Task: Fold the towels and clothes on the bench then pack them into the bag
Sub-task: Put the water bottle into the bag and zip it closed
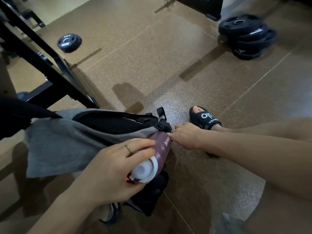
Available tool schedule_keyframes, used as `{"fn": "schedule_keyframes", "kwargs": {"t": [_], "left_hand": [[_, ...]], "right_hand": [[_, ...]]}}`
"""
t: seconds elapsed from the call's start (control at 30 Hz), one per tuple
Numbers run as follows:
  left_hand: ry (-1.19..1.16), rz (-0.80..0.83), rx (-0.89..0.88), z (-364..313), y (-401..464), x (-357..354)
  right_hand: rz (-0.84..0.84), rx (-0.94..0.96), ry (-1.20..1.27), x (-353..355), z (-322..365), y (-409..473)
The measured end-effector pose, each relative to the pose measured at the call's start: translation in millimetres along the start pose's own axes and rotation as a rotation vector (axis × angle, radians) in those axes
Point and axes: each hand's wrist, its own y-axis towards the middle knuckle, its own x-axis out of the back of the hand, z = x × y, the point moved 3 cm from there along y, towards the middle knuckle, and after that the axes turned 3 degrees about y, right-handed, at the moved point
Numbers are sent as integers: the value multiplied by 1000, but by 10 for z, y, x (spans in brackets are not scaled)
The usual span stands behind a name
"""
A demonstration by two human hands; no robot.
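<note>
Two hands in my head view, both low at the black bag (118, 123) on the floor. Left hand (118, 168) has its grip wrapped round the cap end of a maroon bottle (162, 149) with a white lid, fingers curled over the top, ring on one finger. Bottle lies tilted, base end pointing away toward the bag's far end. Right hand (185, 135) is at that same end, grip pinched on a black bit of the bag right beside the bottle's base; I can't tell if it's a strap or a zipper pull. A buckled strap (161, 112) sticks up just past it.

Grey cloth (64, 146) is draped over the near side of the bag and hangs down toward the floor, unfolded, partly under the left hand and touching the bottle. Black fabric shows in the bag opening behind it. Whether the grey cloth is inside the bag or only lying across it, I can't tell.

Foot in a black sandal (205, 118) sits just beyond the right hand. Black frame (50, 65) of a machine runs across the upper left. One small weight plate (69, 42) lies on the floor beside it, and a stack of bigger plates (246, 36) sits well apart at the upper right, a bit blurred.
</note>
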Motion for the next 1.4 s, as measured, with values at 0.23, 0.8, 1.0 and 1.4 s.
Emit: {"fn": "schedule_keyframes", "kwargs": {"t": [0.23, 0.8, 1.0, 1.4], "left_hand": [[74, 23, -5, 35, -52, -237], [212, -182, 46, 202, -79, -240], [112, -170, 369, 186, 73, -229], [480, -114, 207, 248, 234, -773]], "right_hand": [[-21, 97, -105, 102, 195, -229], [-20, 79, -28, 219, 101, -374], [-38, 92, 37, 230, 105, -331], [-9, 141, 73, 212, 181, -232]]}}
